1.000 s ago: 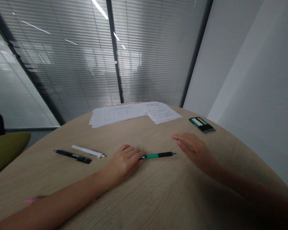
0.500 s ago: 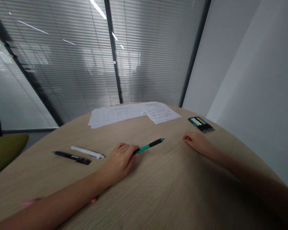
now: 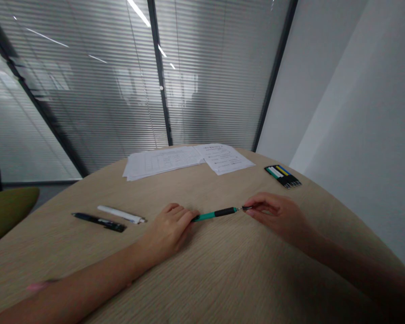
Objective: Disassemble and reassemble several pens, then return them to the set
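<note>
My left hand (image 3: 173, 226) is closed around the rear end of a green pen (image 3: 216, 214) with a black grip. The pen points right, just above the table, with a thin metal point showing at its front. In the pinched fingertips of my right hand (image 3: 277, 211) is a small dark pen part (image 3: 246, 208), close to that point. Whether the two touch I cannot tell. A white pen (image 3: 119, 213) and a black pen (image 3: 97, 221) lie side by side to the left of my left hand.
A flat row of several pens (image 3: 282, 176), green, white, yellow and blue with black grips, lies at the right edge of the round wooden table (image 3: 216, 279). Printed papers (image 3: 165, 161) cover the far side. A green chair (image 3: 11, 209) stands at the left.
My right hand has moved left and nearer, bringing a small dark part to the pen's front end. The green pen has tipped slightly lower; my left hand is almost still.
</note>
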A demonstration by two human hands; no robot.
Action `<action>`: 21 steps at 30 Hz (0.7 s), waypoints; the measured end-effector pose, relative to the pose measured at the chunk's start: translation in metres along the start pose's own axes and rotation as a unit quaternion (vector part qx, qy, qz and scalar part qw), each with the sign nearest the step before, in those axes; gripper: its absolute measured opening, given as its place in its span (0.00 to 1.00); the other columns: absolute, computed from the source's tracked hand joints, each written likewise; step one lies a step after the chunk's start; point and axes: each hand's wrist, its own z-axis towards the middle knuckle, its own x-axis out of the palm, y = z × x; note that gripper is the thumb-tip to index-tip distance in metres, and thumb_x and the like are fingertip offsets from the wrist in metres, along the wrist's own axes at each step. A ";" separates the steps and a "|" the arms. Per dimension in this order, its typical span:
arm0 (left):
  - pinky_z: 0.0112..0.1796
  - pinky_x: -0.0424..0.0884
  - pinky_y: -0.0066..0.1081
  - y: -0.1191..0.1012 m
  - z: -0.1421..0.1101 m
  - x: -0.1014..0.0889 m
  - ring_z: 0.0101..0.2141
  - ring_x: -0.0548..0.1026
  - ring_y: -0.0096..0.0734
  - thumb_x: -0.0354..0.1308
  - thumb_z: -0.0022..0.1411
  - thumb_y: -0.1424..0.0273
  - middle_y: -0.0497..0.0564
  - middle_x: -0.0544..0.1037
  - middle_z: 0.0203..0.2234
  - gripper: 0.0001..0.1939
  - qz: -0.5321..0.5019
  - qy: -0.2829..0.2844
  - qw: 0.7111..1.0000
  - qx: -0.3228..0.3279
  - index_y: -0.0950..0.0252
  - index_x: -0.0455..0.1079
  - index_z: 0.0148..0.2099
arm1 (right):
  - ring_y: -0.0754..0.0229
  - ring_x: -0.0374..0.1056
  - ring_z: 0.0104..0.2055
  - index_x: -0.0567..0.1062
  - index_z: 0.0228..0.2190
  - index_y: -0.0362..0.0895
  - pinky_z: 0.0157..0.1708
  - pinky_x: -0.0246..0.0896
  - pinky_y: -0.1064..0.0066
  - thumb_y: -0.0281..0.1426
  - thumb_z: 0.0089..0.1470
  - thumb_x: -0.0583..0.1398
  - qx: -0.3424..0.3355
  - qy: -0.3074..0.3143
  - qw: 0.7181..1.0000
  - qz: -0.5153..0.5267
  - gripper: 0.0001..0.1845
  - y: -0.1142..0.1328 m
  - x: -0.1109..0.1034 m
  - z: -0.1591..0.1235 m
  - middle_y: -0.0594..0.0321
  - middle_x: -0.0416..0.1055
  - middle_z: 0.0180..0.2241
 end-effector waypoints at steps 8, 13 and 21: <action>0.33 0.65 0.37 0.000 0.000 -0.001 0.27 0.70 0.33 0.39 0.62 0.74 0.53 0.73 0.26 0.10 0.019 -0.029 0.999 0.028 0.69 0.61 0.40 | 0.65 0.68 0.29 0.71 0.28 0.45 0.31 0.64 0.73 0.28 0.47 0.55 -0.068 -0.014 0.993 -0.094 0.05 0.001 0.004 -0.002 0.64 0.72 0.27; 0.34 0.65 0.38 0.000 -0.001 0.001 0.28 0.71 0.33 0.39 0.61 0.75 0.53 0.74 0.27 0.10 0.018 -0.015 0.999 0.028 0.69 0.61 0.40 | 0.65 0.67 0.28 0.71 0.27 0.45 0.30 0.62 0.75 0.29 0.48 0.55 -0.082 -0.012 0.989 -0.126 0.05 0.000 0.006 -0.003 0.65 0.71 0.26; 0.34 0.65 0.38 -0.003 -0.001 -0.002 0.29 0.71 0.32 0.39 0.62 0.74 0.53 0.74 0.28 0.10 0.018 -0.011 0.999 0.028 0.68 0.61 0.41 | 0.66 0.64 0.25 0.71 0.27 0.44 0.27 0.60 0.75 0.29 0.47 0.55 -0.093 -0.014 0.985 -0.146 0.05 -0.003 0.008 -0.004 0.65 0.70 0.25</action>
